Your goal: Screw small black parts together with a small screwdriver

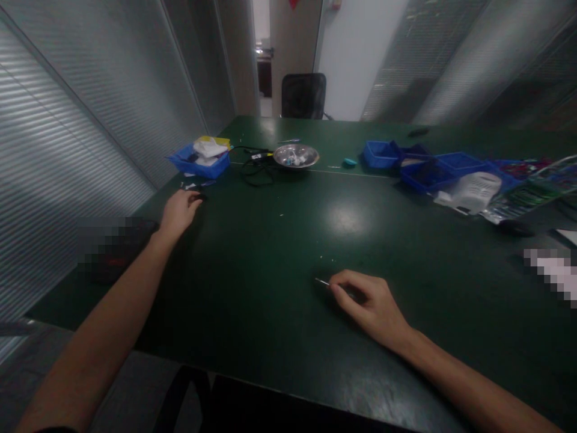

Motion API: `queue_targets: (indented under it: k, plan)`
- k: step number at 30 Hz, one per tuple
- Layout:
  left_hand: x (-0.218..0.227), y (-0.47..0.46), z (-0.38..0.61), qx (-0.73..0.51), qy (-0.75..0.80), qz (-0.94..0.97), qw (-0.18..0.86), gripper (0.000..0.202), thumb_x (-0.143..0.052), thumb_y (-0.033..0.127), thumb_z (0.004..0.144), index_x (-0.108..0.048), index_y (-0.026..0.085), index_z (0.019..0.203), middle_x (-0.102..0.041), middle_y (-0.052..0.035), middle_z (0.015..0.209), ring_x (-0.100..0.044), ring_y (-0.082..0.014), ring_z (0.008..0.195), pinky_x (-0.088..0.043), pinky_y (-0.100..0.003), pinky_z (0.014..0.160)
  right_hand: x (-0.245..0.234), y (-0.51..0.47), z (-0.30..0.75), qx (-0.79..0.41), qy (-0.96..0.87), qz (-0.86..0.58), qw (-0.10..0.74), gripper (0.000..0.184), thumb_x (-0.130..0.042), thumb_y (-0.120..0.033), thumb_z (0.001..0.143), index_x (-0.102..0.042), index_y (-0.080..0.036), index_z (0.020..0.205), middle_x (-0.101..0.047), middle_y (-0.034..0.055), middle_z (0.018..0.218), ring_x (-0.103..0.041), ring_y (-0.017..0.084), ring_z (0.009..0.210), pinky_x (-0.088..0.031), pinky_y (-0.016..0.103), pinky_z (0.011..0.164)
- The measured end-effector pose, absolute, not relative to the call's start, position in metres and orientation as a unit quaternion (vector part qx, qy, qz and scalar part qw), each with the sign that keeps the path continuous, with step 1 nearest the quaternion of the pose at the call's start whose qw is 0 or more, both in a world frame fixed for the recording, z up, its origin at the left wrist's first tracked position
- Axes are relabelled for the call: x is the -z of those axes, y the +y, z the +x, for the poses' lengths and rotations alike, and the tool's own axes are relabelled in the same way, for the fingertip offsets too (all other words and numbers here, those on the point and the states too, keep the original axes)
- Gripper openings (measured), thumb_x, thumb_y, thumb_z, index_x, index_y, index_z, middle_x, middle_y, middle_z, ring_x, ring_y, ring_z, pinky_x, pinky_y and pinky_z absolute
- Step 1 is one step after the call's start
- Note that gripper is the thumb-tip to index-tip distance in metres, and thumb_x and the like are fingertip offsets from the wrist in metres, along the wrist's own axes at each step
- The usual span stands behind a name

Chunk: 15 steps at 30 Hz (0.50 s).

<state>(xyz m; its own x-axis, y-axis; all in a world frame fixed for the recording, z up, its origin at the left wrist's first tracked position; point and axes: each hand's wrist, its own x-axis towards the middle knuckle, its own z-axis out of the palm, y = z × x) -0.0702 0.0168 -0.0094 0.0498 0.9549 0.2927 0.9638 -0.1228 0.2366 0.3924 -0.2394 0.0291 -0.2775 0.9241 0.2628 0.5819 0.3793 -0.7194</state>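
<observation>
My left hand [179,208] reaches out to the far left of the table, its thumb and fingers closed around a small black object [201,197]. Just beyond it lie white scraps [190,186] and a blue bin [201,166] with white and yellow things inside. Nearer to me, my right hand [366,300] is low over the middle right of the table. Between its thumb and forefinger is a thin metal rod [321,281], with the tip pointing left. The rest of the rod is hidden by the fingers.
A metal bowl [295,148] with small white pieces stands at the back, beside a black cable [259,174]. Blue bins [381,157], a teal piece [349,162] and a white plastic part [476,191] are at the back right. A dark object [130,243] lies left, partly pixelated.
</observation>
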Motion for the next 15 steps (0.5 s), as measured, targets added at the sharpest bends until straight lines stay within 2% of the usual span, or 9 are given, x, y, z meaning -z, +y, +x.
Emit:
queue_targets:
  k: [5, 10, 15]
  plan:
    - [0.0046, 0.0097, -0.0667, 0.177, -0.667, -0.722, 0.040, 0.043, -0.045, 0.040, 0.100, -0.065, 0.016, 0.129, -0.061, -0.0148, 0.118, -0.057, -0.0316, 0.110, -0.042, -0.039, 0.098, -0.0297, -0.2396, 0.3924, -0.258, -0.759, -0.492, 0.339, 0.021, -0.055, -0.029, 0.100, -0.072, -0.019, 0.091, -0.073, 0.0026, 0.080, -0.069, 0.017, 0.067, -0.051, 0.027, 0.063]
    - [0.0051, 0.0105, -0.0689, 0.173, -0.674, -0.717, 0.038, 0.048, -0.047, 0.047, 0.100, -0.061, 0.015, 0.133, -0.062, -0.0143, 0.115, -0.059, -0.0300, 0.106, -0.044, -0.038, 0.094, -0.0315, -0.2401, 0.3918, -0.257, -0.759, -0.490, 0.343, 0.021, -0.055, -0.029, 0.100, -0.072, -0.020, 0.090, -0.073, 0.0023, 0.079, -0.069, 0.017, 0.067, -0.051, 0.027, 0.063]
    - [0.0049, 0.0128, -0.0755, 0.152, -0.699, -0.699, 0.015, 0.049, -0.060, 0.055, 0.093, -0.067, 0.014, 0.118, -0.066, -0.0143, 0.108, -0.062, -0.0295, 0.101, -0.045, -0.037, 0.086, -0.0313, -0.2404, 0.3925, -0.263, -0.757, -0.493, 0.339, 0.021, -0.056, -0.029, 0.100, -0.072, -0.020, 0.090, -0.073, 0.0018, 0.079, -0.067, 0.016, 0.065, -0.050, 0.026, 0.061]
